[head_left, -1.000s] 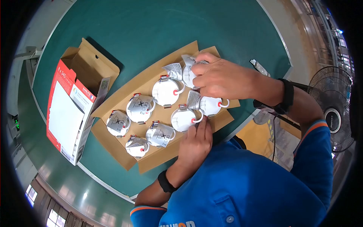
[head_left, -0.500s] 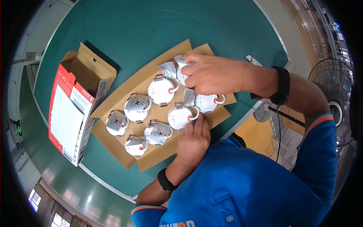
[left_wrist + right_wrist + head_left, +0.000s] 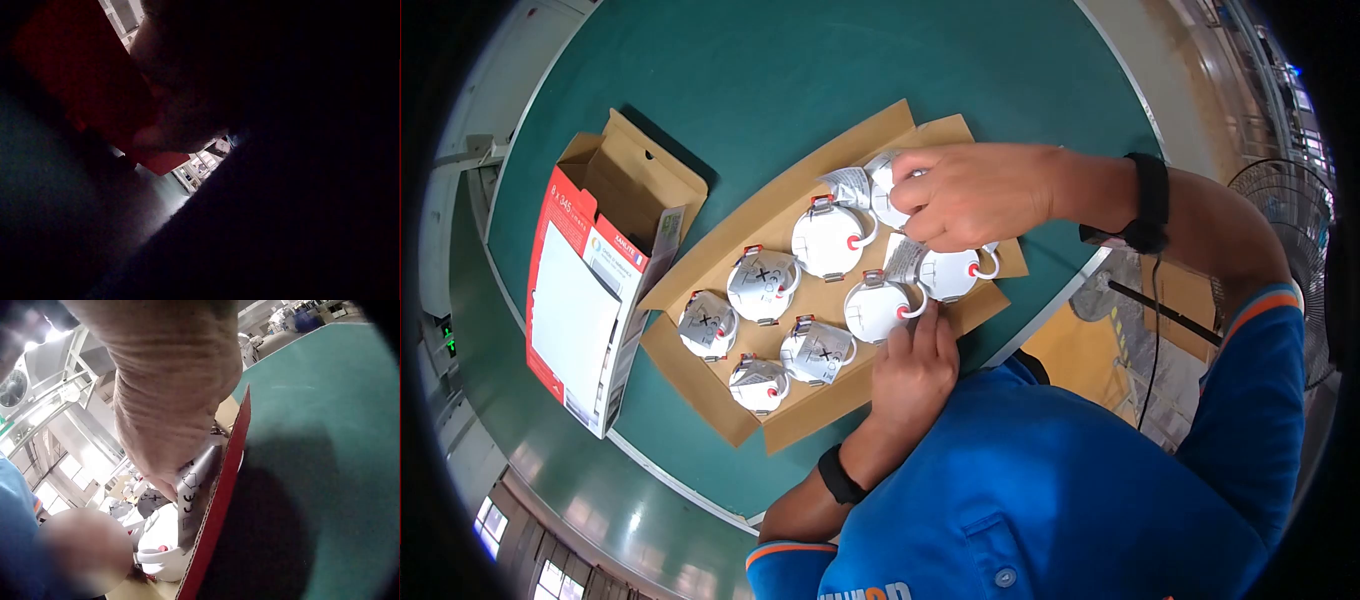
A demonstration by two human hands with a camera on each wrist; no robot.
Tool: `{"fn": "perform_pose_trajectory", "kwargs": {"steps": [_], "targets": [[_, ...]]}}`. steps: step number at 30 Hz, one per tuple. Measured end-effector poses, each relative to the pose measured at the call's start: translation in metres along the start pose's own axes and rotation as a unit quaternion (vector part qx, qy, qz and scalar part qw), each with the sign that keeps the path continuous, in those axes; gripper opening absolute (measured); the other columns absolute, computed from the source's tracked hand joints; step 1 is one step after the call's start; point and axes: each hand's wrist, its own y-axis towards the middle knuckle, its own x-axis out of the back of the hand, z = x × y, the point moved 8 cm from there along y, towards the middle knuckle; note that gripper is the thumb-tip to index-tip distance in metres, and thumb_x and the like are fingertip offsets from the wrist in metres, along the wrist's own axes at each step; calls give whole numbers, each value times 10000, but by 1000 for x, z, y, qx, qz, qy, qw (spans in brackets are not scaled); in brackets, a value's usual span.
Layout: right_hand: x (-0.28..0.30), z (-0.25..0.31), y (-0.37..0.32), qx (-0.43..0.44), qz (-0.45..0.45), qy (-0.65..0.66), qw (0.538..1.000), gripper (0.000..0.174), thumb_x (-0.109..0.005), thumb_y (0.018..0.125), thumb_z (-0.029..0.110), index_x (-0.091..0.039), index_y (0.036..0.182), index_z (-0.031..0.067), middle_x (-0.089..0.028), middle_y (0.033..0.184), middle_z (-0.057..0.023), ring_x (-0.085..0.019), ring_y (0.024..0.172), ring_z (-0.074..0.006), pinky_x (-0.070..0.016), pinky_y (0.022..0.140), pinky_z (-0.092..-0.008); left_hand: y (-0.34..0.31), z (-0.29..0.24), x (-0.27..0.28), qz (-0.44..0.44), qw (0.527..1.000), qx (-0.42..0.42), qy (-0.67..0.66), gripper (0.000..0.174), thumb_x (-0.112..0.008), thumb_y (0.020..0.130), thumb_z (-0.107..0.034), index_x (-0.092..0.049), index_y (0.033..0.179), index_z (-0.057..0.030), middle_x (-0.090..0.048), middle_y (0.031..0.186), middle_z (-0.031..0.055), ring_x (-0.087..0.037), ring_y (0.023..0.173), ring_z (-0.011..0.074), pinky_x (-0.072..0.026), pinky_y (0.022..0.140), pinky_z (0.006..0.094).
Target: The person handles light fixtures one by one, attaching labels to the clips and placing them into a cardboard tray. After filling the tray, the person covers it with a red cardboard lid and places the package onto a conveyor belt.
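In the head view several white round downlights [image 3: 828, 243] with clip springs, white cables and silver labels stand in a cardboard tray [image 3: 800, 425]. My right hand [image 3: 975, 195] bends over the downlight [image 3: 882, 195] at the tray's far right corner, fingers curled at its silver label [image 3: 189, 500]; the fingertips are partly hidden. My left hand [image 3: 917, 375] holds the tray's near wall, fingers over the edge beside a downlight [image 3: 877, 310]. The left wrist view is dark; a thumb [image 3: 181, 128] lies against the tray's red outer side [image 3: 87, 62].
A red and white printed carton [image 3: 580, 300] stands at the left with its brown flap raised. The green table [image 3: 800, 70] reaches past the tray at the back. A fan [image 3: 1305, 210] is off to the right.
The raised silver label at the far right corner has gone down out of sight behind my right fingers. The tray appears slightly farther left; my left hand stays at its near wall.
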Motion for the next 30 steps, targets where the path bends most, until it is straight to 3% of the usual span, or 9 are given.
{"fn": "perform_pose_trajectory", "kwargs": {"steps": [4, 7, 13, 20, 22, 24, 26, 29, 30], "targets": [[4, 6, -4, 8, -19, -56, 998, 54, -623, 641, 147, -635, 595, 122, -541, 680, 32, -503, 801, -166, -405, 897, -335, -1, 0, 0, -10, 1000, 7, 3, 198, -627, 707, -75, -653, 900, -37, -653, 1068, 54, -542, 700, 187, -488, 557, 285], [1, 1, -5, -48, -71, -57, 995, 49, -602, 632, 139, -615, 631, 92, -523, 711, 19, -523, 839, -175, -393, 941, -347, -1, -1, 1, -14, 1000, 1, 6, 216, -622, 704, -77, -645, 916, -36, -649, 1073, 51, -550, 727, 191, -501, 581, 290], [-1, 10, -7, -98, -74, -96, 988, 44, -611, 650, 133, -628, 650, 92, -538, 727, 13, -524, 863, -185, -387, 959, -371, -2, -5, -1, 17, 1000, 2, 25, 220, -605, 695, -64, -621, 911, -30, -637, 1080, 61, -563, 758, 203, -520, 616, 305], [34, 39, -17, -255, -164, -90, 948, 82, -622, 701, 132, -658, 764, 93, -567, 760, -12, -527, 895, -197, -398, 879, -367, -6, -11, 3, 5, 1000, -20, -2, 245, -586, 705, -37, -593, 947, 4, -611, 1030, 108, -558, 772, 249, -504, 642, 337], [45, 66, -31, -332, -229, -66, 913, 83, -634, 727, 124, -663, 799, 93, -576, 768, -34, -543, 878, -209, -418, 818, -365, -13, -10, 15, -33, 999, -22, -5, 233, -584, 715, -40, -593, 945, -7, -590, 1033, 116, -551, 807, 260, -496, 670, 352], [42, 94, -49, -407, -278, 43, 869, 70, -641, 779, 116, -659, 818, 60, -585, 772, -76, -571, 797, -240, -449, 708, -368, -24, -5, 23, -45, 999, -3, 7, 208, -583, 723, -38, -594, 928, -12, -571, 1038, 123, -544, 837, 271, -487, 695, 368], [20, 122, -60, -480, -261, 166, 821, 91, -631, 814, 103, -650, 856, 24, -611, 792, -107, -597, 713, -279, -474, 632, -364, -35, 5, 28, -32, 998, 35, 34, 168, -583, 730, -30, -595, 896, -11, -554, 1044, 131, -537, 864, 282, -479, 718, 382], [-38, 152, -64, -508, -162, 301, 791, 124, -618, 819, 81, -642, 895, -15, -636, 822, -123, -636, 707, -277, -498, 641, -346, -45, 15, 30, -51, 998, 6, 29, 119, -590, 729, -18, -599, 846, 4, -554, 1052, 132, -538, 870, 284, -475, 737, 387], [-53, 157, -61, -513, -177, 323, 776, 136, -612, 828, 78, -638, 923, -16, -642, 824, -123, -648, 713, -263, -506, 649, -335, -46, 13, 31, -68, 998, -3, 11, 76, -600, 741, -16, -596, 810, 16, -562, 1051, 149, -551, 868, 301, -483, 733, 395]]}}
